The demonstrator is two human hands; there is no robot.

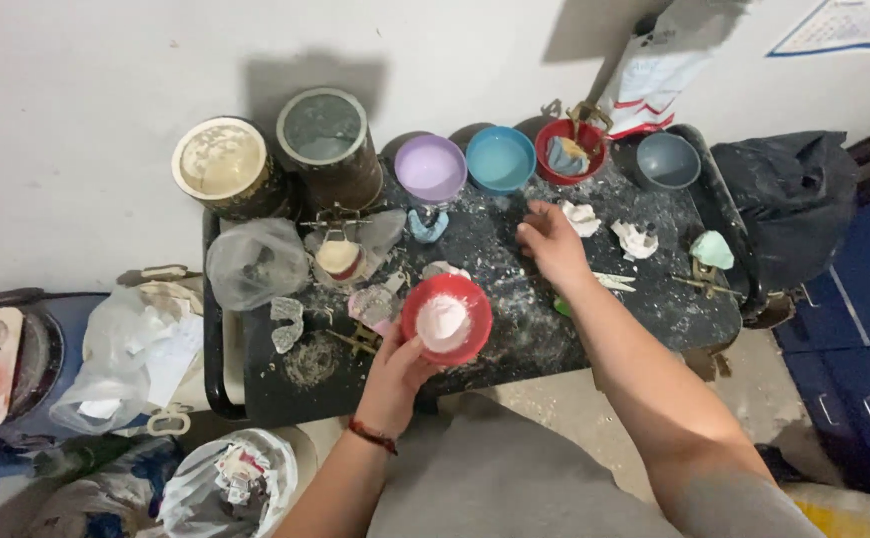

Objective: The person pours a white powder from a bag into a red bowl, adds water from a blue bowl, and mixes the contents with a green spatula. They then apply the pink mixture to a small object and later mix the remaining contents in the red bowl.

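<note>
My left hand (397, 371) holds a red rubber bowl (467, 299) with white powder in it, just above the near side of the black tray table (515, 339). My right hand (552, 242) reaches out over the table's middle, fingers curled, empty as far as I can tell, close to a white plaster cast (582, 217). Another plaster cast (636, 239) and a pale green one (713, 249) lie to the right.
Along the back stand two round tins (224, 164), a purple bowl (430, 167), a blue bowl (501, 157), a red bowl with tools (572, 149) and a grey bowl (667, 159). Plastic bags (256, 261) sit at left; a black bag (789, 194) at right.
</note>
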